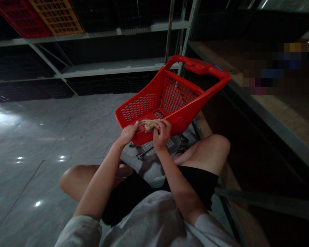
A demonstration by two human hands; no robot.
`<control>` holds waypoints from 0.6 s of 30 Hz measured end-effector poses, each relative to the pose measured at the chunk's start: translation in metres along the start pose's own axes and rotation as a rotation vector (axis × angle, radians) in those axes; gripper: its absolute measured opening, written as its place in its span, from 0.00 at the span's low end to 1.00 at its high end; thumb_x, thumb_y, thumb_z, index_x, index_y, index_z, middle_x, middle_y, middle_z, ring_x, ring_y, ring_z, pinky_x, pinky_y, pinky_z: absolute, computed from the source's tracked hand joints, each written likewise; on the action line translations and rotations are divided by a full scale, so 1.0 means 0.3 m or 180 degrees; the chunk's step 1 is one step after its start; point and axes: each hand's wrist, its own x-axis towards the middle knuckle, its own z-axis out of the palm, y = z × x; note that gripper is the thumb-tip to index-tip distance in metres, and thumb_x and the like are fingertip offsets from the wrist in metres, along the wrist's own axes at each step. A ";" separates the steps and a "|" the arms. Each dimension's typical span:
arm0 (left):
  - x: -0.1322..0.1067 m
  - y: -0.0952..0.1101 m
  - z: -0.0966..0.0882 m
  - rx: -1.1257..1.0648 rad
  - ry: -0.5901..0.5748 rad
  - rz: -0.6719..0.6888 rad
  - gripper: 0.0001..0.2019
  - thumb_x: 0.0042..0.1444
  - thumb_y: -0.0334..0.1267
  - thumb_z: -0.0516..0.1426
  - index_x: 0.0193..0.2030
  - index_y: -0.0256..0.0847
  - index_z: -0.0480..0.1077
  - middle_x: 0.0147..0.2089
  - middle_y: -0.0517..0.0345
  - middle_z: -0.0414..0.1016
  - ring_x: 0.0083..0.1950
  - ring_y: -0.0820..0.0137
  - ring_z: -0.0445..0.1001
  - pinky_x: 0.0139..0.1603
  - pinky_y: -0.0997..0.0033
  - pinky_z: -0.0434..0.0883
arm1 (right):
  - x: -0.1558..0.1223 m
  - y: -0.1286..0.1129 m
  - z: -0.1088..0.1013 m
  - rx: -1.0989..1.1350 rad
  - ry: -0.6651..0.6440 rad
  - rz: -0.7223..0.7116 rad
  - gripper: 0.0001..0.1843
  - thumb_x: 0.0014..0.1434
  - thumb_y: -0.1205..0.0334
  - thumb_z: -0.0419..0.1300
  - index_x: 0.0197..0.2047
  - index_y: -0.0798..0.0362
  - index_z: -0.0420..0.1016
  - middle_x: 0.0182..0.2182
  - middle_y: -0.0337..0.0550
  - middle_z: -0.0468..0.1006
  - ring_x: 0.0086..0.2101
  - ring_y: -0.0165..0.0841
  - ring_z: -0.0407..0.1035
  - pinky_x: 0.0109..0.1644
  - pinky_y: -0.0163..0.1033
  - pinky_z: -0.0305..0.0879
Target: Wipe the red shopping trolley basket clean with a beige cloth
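A red plastic shopping cart (pixel 187 116) stands between my knees, its handle pointing away from me to the upper right. My left hand (pixel 129 133) is closed on the near left corner of the cart's rim, thumb on top. In my right hand (pixel 162 133) is a crumpled beige cloth (pixel 149 125), pinched at the near rim of the basket. The cloth touches the rim a little to the right of my left hand. Part of the cloth is hidden under my right fingers. The basket's perforated walls and floor show beyond my hands.
Metal shelving (pixel 113 70) runs along the back, with a red crate (pixel 23 19), a yellow crate (pixel 58 15) and dark crates. A ledge (pixel 237 92) lies close on the right; part of that area is pixelated. Grey tiled floor (pixel 48 137) spreads to the left.
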 end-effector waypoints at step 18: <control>0.130 0.083 -0.146 0.0590 -0.0400 0.0189 0.42 0.67 0.64 0.33 0.30 0.40 0.81 0.36 0.45 0.84 0.42 0.60 0.81 0.54 0.65 0.73 | 0.241 0.138 -0.077 -0.0174 0.0057 -0.0129 0.15 0.59 0.70 0.53 0.44 0.48 0.78 0.48 0.48 0.73 0.52 0.39 0.66 0.63 0.53 0.63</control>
